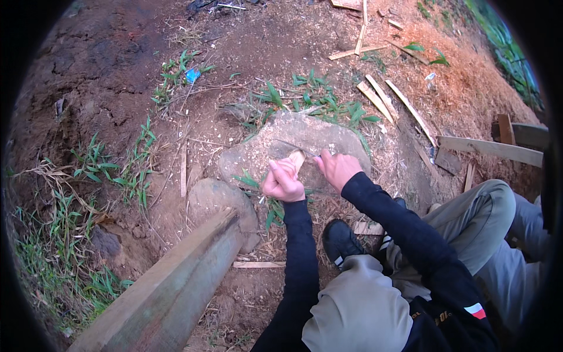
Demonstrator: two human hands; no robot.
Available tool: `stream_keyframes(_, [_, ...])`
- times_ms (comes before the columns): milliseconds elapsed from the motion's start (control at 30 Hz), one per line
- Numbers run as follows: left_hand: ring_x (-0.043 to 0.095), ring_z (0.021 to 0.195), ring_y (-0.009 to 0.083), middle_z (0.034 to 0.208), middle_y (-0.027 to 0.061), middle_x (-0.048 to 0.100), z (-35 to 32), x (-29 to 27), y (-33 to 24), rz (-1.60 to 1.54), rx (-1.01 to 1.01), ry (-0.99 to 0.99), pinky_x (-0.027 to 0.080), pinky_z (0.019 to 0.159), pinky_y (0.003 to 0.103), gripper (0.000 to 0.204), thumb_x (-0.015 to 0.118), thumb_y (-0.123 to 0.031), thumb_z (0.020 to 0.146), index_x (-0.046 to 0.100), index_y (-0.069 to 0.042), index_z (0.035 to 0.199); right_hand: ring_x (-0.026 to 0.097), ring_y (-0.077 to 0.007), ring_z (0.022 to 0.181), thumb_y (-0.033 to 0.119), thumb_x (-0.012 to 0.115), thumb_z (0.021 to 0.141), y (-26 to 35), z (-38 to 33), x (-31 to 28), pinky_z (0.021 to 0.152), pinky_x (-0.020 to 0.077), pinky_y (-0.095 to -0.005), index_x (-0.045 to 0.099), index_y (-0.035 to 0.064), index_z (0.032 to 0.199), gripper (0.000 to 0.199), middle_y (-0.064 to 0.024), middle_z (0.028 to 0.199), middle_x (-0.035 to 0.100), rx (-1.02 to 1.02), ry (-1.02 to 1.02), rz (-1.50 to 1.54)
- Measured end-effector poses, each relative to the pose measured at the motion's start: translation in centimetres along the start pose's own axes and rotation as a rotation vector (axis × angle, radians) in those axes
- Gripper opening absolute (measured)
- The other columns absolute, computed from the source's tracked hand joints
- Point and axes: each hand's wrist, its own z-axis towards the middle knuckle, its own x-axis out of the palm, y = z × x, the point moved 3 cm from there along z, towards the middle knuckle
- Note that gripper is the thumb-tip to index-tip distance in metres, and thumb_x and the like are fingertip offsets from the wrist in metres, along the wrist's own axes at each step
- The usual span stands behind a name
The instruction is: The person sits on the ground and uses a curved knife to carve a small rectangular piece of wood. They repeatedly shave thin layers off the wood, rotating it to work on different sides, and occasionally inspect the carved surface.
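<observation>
Two closed hands above the near half of a flat stone

Flat stone [344, 136] carries the work, sitting low on bare, chip-strewn ground. Left hand [284, 180] is over its near edge, about mid-length; fingers closed round a pale wood piece [299, 158], which sticks out from them toward the stone's middle. Right hand [340, 171] sits just beside, nearer the stone's right edge, fingers curled tight on a knife [293, 146]; grip end hidden in the fist. Its thin dark blade slants toward the far left part of the stone, passing close to the wood. Contact between blade and wood: cannot tell.

Room to move: little between the two hands. Bare stone lies open to the left edge and along the far edge, under a scatter of shavings. Grass [337, 105] crowds the far edge; wood strips [377, 100] lie on the ground off the far right corner.

Near left corner is tighter: a smaller stone [205, 199] sits close by, with the end of a thick timber [170, 281] over it. On the near side, a dark shoe [340, 242] stands on the ground, a short way off the stone's edge.
</observation>
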Motion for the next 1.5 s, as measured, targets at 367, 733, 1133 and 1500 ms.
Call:
stream_keyframes(367, [0.034, 0.04, 0.0099, 0.046, 0.0006, 0.037, 0.3, -0.4, 0.0, -0.037, 0.002, -0.099, 0.031, 0.046, 0.026, 0.051, 0.04, -0.013, 0.103, 0.035, -0.007, 0.053, 0.064, -0.0441, 0.065, 0.039, 0.042, 0.101, 1.8, -2.4, -3.2, 0.061, 0.0517, -0.0533, 0.056, 0.0014, 0.096, 0.04, -0.0239, 0.064, 0.062, 0.001, 0.168, 0.261])
stream_keyframes(733, [0.034, 0.042, 0.0093, 0.047, 0.0006, 0.038, -1.4, 0.8, 0.2, 0.082, -0.028, -0.047, 0.029, 0.045, 0.025, 0.051, 0.039, -0.014, 0.103, 0.036, -0.006, 0.053, 0.068, -0.0356, 0.063, 0.041, 0.041, 0.101, 2.6, 1.5, -1.0, 0.056, 0.055, -0.044, 0.064, 0.0043, 0.085, 0.046, -0.0181, 0.063, 0.064, 0.025, 0.081, 0.066])
stream_keyframes(1133, [0.034, 0.041, 0.0105, 0.046, 0.0008, 0.038, -0.2, 0.4, 0.1, 0.002, -0.004, -0.035, 0.033, 0.047, 0.027, 0.049, 0.04, -0.01, 0.102, 0.038, -0.005, 0.053, 0.062, -0.0405, 0.06, 0.032, 0.045, 0.101, 0.6, -4.0, -2.7, 0.057, 0.0519, -0.0499, 0.058, 0.0028, 0.09, 0.033, -0.0197, 0.061, 0.058, -0.085, 0.043, 0.105])
stream_keyframes(1500, [0.032, 0.041, 0.0098, 0.045, -0.0004, 0.035, 0.0, -0.9, 0.4, 0.035, -0.031, -0.049, 0.036, 0.052, 0.028, 0.051, 0.038, -0.015, 0.103, 0.034, -0.009, 0.052, 0.065, -0.0333, 0.054, 0.041, 0.043, 0.101, 3.0, -2.8, -2.3, 0.049, 0.0533, -0.0419, 0.059, 0.0056, 0.079, 0.044, -0.0155, 0.057, 0.062, 0.061, 0.011, 0.049])
